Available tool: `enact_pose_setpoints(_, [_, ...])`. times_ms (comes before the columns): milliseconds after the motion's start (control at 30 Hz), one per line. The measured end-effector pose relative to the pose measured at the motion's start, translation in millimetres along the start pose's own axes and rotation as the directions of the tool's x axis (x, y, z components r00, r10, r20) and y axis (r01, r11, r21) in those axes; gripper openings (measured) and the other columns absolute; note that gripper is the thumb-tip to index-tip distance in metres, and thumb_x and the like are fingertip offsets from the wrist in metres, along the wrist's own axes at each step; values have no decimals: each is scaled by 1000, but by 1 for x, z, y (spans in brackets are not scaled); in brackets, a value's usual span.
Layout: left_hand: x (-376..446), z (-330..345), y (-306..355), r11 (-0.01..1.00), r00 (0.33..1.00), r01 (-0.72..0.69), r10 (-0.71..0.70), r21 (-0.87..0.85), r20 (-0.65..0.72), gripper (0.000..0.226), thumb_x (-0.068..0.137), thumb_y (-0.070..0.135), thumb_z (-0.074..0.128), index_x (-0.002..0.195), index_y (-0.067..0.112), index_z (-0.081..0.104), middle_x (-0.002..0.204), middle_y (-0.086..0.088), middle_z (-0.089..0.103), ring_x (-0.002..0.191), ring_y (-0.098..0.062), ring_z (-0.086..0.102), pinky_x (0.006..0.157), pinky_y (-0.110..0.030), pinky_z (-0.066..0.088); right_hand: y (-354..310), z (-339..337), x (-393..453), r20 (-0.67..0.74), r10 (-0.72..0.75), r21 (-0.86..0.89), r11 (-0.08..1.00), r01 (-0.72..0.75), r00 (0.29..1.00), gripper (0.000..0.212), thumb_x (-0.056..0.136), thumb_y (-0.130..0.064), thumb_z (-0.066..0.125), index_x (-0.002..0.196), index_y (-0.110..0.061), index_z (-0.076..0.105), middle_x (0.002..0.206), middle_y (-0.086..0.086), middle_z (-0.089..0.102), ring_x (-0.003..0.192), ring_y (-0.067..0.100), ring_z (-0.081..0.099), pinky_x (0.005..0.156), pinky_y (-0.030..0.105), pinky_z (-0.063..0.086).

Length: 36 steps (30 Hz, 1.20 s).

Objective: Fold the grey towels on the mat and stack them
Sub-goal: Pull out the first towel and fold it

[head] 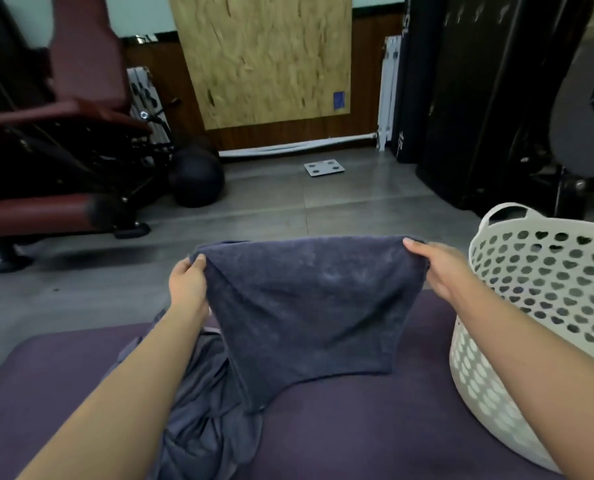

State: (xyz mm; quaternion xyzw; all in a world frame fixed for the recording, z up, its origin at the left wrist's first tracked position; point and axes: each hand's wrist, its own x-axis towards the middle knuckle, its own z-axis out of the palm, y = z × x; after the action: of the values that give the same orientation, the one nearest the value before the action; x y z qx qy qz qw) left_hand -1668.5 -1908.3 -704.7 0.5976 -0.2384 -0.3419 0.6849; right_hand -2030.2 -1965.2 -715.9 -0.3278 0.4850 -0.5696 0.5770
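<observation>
— Honestly, what might go wrong?
— The grey towel (306, 306) hangs above the purple mat (357, 427); uneven corners would skew the fold, and its low left end could snag the crumpled towels (198, 410) beneath.
— And the grip?
— The left hand (188, 282) and right hand (434, 268) each pinch a top corner.

Dim, soft indoor light; edges bent, blurred (perhaps motion smear); centre fairly sharp.

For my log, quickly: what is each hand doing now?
Left hand: grips one top corner of the dark grey terry towel.
Right hand: grips the other top corner.
</observation>
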Motion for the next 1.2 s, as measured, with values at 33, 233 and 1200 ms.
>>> enact_pose_setpoints(33, [-7, -4, 9, 1000, 1000, -11, 11, -10, 6, 19, 98, 10, 47, 81, 14, 53, 79, 0, 56, 69, -9, 52, 56, -17, 44, -9, 1, -10, -11, -37, 9, 999, 37, 999, 16, 78, -12, 71, 72, -13, 56, 62, -4, 69, 62, 11, 65, 58, 22, 53])
enact_pose_setpoints(233, [-37, -24, 47, 988, 998, -37, 44, -151, 44, 19, 96, 4, 51, 79, 12, 55, 79, -2, 60, 71, -12, 55, 66, -20, 46, -46, -5, -56, -20, -149, 37, 988, 149, 989, 8, 81, -12, 68, 77, -10, 62, 63, -5, 70, 63, 7, 67, 64, 19, 53])
enact_pose_setpoints(1200, [77, 37, 8, 999, 953, 47, -50, 16, 299, 19, 99, 29, 47, 92, 15, 57, 91, 0, 63, 76, -12, 59, 65, -21, 47, -23, -8, 56, 74, -155, -151, 975, 164, 985, 22, 95, -31, 50, 81, -16, 58, 59, -10, 67, 52, 3, 62, 46, 14, 45])
